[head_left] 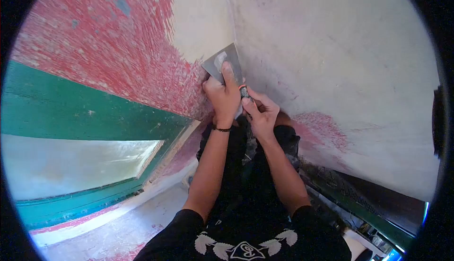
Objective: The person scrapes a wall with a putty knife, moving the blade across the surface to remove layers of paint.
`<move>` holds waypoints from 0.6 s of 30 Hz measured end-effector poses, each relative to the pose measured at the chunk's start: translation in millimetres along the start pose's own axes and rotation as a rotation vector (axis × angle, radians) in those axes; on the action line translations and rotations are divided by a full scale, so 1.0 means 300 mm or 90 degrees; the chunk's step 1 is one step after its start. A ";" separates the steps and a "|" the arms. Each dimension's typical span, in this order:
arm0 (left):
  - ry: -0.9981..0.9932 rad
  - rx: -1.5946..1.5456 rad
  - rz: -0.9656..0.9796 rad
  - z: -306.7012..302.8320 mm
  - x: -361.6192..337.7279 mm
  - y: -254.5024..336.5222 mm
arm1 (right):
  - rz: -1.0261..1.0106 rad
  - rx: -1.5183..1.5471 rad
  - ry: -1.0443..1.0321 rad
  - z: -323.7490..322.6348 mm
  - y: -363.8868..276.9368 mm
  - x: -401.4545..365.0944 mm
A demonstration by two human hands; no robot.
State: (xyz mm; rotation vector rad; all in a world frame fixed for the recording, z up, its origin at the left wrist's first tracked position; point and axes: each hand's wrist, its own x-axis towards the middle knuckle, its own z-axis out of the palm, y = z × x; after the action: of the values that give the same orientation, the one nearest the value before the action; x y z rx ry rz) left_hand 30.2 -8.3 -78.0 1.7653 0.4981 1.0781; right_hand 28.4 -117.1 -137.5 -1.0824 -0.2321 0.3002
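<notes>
A wide metal scraper blade with a pale smear on it lies at the wall corner, its upper tip near the corner line. My left hand is on the blade, thumb flat along its face and fingers behind it. The black and orange handle of the scraper points down toward me. My right hand is closed round this handle, just right of my left hand. What lies behind the fingers is hidden.
On the left, a scratched red wall meets a green window frame. A pale wall with a red patch fills the right. Dark shelving with a green edge stands at the lower right.
</notes>
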 end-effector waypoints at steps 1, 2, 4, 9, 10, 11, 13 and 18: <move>-0.002 -0.011 -0.017 0.012 0.002 0.015 | -0.015 0.003 -0.001 0.002 -0.010 0.007; -0.005 -0.020 -0.036 0.016 0.001 0.024 | -0.029 0.007 0.000 0.003 -0.009 0.006; 0.011 0.006 -0.043 -0.001 -0.027 0.008 | -0.061 -0.014 -0.005 -0.006 0.020 -0.008; 0.031 -0.058 -0.117 -0.060 -0.130 -0.123 | -0.053 -0.026 -0.014 -0.017 0.103 -0.101; 0.027 -0.072 -0.128 -0.068 -0.139 -0.123 | -0.036 -0.024 -0.020 -0.018 0.104 -0.113; 0.026 -0.086 -0.140 -0.074 -0.145 -0.124 | -0.020 -0.023 -0.027 -0.020 0.100 -0.122; 0.025 -0.073 -0.140 -0.082 -0.150 -0.113 | -0.011 -0.009 -0.029 -0.013 0.097 -0.133; 0.044 -0.085 -0.145 -0.079 -0.154 -0.132 | -0.024 0.012 -0.021 -0.002 0.122 -0.138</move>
State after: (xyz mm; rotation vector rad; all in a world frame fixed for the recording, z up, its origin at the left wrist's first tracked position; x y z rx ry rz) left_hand -8.7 -11.8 -130.5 1.5186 0.6397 0.9904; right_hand -14.7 -116.3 -171.9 -1.0543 -0.2780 0.2867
